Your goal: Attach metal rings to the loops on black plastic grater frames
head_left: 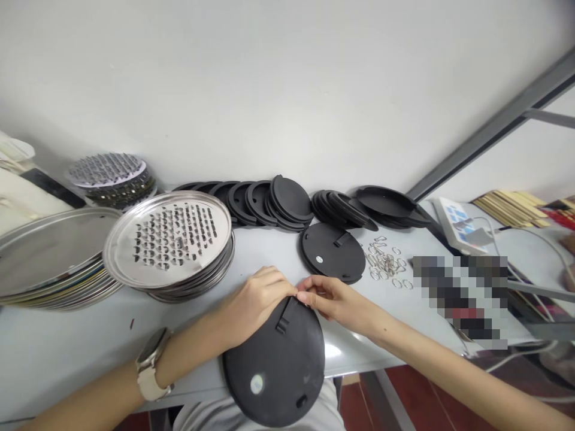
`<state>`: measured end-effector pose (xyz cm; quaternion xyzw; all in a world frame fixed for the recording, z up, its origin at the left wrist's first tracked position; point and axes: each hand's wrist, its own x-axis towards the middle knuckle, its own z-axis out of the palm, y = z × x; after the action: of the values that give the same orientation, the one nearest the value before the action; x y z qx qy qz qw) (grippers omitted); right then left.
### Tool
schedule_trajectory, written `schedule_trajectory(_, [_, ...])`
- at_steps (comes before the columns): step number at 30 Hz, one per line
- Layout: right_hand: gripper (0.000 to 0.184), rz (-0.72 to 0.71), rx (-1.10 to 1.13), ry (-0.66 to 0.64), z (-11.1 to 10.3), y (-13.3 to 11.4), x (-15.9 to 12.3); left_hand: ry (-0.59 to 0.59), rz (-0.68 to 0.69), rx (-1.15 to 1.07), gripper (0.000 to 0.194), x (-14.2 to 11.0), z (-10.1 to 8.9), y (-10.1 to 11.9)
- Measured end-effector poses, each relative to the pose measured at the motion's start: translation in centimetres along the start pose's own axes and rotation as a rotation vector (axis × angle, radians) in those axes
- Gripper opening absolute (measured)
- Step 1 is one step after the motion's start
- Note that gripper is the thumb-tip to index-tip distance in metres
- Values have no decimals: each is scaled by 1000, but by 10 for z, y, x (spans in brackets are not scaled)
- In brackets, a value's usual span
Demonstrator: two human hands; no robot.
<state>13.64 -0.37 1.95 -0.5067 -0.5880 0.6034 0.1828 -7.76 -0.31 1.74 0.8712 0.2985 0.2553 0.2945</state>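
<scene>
A round black disc with a small strap-like tab and a pale sticker leans over the table's front edge, just above the lap. My left hand, wearing a watch at the wrist, is closed on the disc's upper rim beside the tab; its thumb is hidden. Against its fingertips, my right hand pinches with thumb and forefinger at the tab's upper end. Whatever small thing lies in that pinch is mostly covered. Beyond the right hand, a similar pair of black discs lies beside a scatter of small metal rings.
Black round parts lean along the wall. On the left stand stacked metal trays, plates holding dark pieces and a spiky stack. A white power strip and a metal frame are at right.
</scene>
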Motion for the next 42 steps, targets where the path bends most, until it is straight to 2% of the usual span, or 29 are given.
schedule_trajectory(8, [40, -25, 20, -19, 1, 3, 0, 18, 16, -15, 22, -1, 4, -2])
schedule_trajectory(17, [44, 15, 15, -45, 1, 7, 0, -12, 10, -13, 22, -1, 4, 0])
schedule_trajectory(42, [29, -93, -111, -78, 0, 14, -4, -19, 49, 36, 22, 0, 8, 0])
